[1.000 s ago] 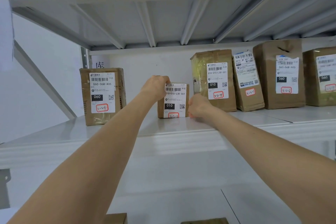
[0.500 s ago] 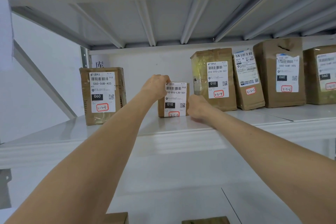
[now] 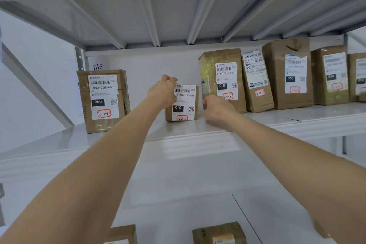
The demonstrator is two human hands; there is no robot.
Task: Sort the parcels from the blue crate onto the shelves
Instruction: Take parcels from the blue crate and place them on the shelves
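A small brown parcel (image 3: 183,103) labelled 010, with a red-ringed mark, stands upright on the white shelf (image 3: 198,136) between two taller parcels. My left hand (image 3: 161,92) reaches up and grips its top left corner, fingers curled over the top edge. My right hand (image 3: 216,109) hovers just right of the parcel, loosely curled, with a narrow gap between thumb and box; it holds nothing. The blue crate is out of view.
A parcel marked 060 (image 3: 103,101) stands at the left. A taller 010 parcel (image 3: 222,79) and several more parcels (image 3: 289,73) line the shelf to the right. The upper shelf's underside (image 3: 178,16) hangs overhead. Two parcels (image 3: 219,233) show on the level below.
My right hand has come off the small parcel's right side, leaving a small gap. The left hand stays on the top left corner. The parcel has barely moved.
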